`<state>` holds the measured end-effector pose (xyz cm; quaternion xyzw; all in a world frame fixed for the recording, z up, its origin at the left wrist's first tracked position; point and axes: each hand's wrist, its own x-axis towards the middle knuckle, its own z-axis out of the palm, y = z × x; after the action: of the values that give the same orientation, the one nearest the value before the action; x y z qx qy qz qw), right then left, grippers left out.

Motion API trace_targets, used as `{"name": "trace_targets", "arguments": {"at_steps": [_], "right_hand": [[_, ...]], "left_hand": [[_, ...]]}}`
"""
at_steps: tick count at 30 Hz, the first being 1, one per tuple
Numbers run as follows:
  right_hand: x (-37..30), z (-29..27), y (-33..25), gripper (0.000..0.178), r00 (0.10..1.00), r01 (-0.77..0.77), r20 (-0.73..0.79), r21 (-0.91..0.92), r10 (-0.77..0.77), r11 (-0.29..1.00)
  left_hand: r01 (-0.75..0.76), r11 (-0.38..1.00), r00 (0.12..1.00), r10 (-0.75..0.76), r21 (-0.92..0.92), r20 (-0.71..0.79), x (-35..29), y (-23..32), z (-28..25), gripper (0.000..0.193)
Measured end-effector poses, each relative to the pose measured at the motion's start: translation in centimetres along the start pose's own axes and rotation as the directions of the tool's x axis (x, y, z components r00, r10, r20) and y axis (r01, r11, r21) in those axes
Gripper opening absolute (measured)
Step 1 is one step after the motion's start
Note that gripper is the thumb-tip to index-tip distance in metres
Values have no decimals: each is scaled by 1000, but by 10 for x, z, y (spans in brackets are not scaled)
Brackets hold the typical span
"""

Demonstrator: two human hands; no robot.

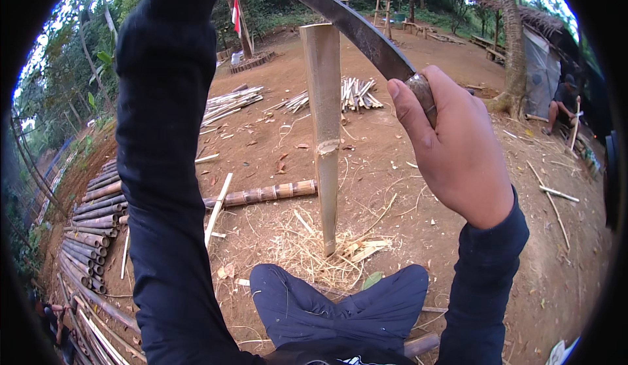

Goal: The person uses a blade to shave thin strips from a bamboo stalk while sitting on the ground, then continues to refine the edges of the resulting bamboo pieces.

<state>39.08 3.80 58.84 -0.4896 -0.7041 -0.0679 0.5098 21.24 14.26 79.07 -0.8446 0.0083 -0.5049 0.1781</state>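
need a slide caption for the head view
The right hand grips a knife angled near the top of an upright bamboo slat, with pale shavings on brown soil.

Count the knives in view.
1: the long, dark-bladed knife gripped in the right hand, its blade near the top of the upright bamboo piece. Others farther off may be hidden.

Upright bamboo piece (322,97), mid-view

Knife (373,38) in right hand (461,149), blade by piece's top, contact unclear. Shavings (297,257) around foot; legs (386,306) nearer camera. Bamboo pole (268,193) lying left, pole stack (88,241) farther left. Stick piles (360,95) behind, on ground (562,286). Tree trunk (515,57) back right, co-worker (564,103) right of it.
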Motion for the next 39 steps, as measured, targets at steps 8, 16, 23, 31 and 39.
{"name": "trace_targets", "arguments": {"at_steps": [8,16,23,31,39], "right_hand": [[-3,-13,0,35,997,-62,34,-7,62,998],[-24,30,-11,33,994,-105,38,44,103,994],[-16,35,0,33,999,-40,-29,127,44,991],[-11,26,-17,33,1000,-16,-22,154,20,988],[-18,32,-24,32,992,-120,39,-4,120,993]], "left_hand": [[406,914,643,-289,5,709,-15,-24,82,71],[348,936,667,-292,61,685,-22,-32,59,71],[357,927,626,-327,112,708,-26,-37,60,71],[343,928,626,-340,144,701,-21,-39,57,72],[344,929,639,-340,139,690,-20,-43,54,72]]}}
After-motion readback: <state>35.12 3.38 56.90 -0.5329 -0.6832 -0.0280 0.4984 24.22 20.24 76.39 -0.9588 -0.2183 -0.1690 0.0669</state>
